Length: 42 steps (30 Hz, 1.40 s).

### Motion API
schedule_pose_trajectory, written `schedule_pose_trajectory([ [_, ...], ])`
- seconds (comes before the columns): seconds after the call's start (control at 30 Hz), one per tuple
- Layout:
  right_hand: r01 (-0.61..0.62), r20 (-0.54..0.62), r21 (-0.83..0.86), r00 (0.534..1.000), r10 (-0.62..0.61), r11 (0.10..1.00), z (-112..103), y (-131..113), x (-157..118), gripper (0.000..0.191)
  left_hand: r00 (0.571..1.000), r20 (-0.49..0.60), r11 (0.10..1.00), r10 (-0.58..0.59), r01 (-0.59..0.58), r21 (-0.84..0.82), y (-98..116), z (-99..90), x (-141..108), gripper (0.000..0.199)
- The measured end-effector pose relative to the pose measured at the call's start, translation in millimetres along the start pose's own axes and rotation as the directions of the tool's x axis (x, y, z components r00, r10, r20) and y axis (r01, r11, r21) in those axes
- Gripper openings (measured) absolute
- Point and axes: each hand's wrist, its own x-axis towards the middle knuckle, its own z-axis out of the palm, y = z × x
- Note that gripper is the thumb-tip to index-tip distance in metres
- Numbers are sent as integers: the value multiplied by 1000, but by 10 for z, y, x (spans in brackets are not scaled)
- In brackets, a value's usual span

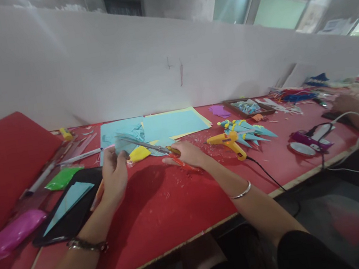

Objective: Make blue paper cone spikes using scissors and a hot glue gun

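My left hand point(115, 172) pinches a small piece of light blue paper point(122, 145) above the red table. In my right hand point(187, 154) is a pair of scissors point(156, 147) with orange-red handles; the blades point left and reach the blue paper. Whether the blades are parted is too blurred to tell. Behind both hands lie light blue sheets point(176, 123) over pale yellow ones, and a bright yellow piece point(139, 153) sits just below the blades. To the right of my right hand rests a yellow hot glue gun point(227, 142) beside a spiky blue paper shape point(249, 131) with yellow trim.
A black phone-like slab point(72, 212) with blue paper strips lies left, near a green packet point(61, 178) and a pink packet point(15, 233). A brown tray point(267, 110) holds scraps. A purple device point(310, 142) with a cord and another person's hand point(345, 106) are at right.
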Motion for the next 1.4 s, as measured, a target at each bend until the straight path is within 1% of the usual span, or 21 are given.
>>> schedule_pose_trajectory([
  [0.27, 9, -12, 6, 1000, -9, 1000, -20, -3, -5, 44, 1000, 2, 1000, 10, -10, 7, -16, -4, 5, 21],
  [0.67, -2, -5, 17, 1000, 2, 1000, -32, -13, -7, 44, 1000, 5, 998, -3, 3, 55, -57, -21, 14, 32],
  [0.77, -8, 6, 38, 1000, 8, 999, -28, -7, -9, 44, 1000, -22, 996, 2, 0, 89, -29, -22, 12, 32],
  [0.9, -22, 25, 64, 999, 20, 998, -17, 6, -17, 42, 998, -61, 989, 9, 0, 145, 11, -28, 14, 26],
  [1.07, -48, 32, 55, 998, 46, 997, -24, -7, -25, 44, 998, -62, 981, 9, 3, 196, 12, -47, 23, 19],
  [1.2, -67, 45, 56, 997, 64, 996, -30, -24, -22, 46, 997, -70, 972, 14, 3, 234, -15, -50, 43, 17],
  [1.27, -60, 47, 50, 997, 58, 997, -24, -16, -16, 46, 997, -75, 967, 23, -3, 256, -28, -52, 57, 17],
  [1.4, 3, 45, 48, 999, -5, 999, 7, 26, -3, 43, 997, -55, 948, 60, -40, 316, -30, -79, 82, 17],
])
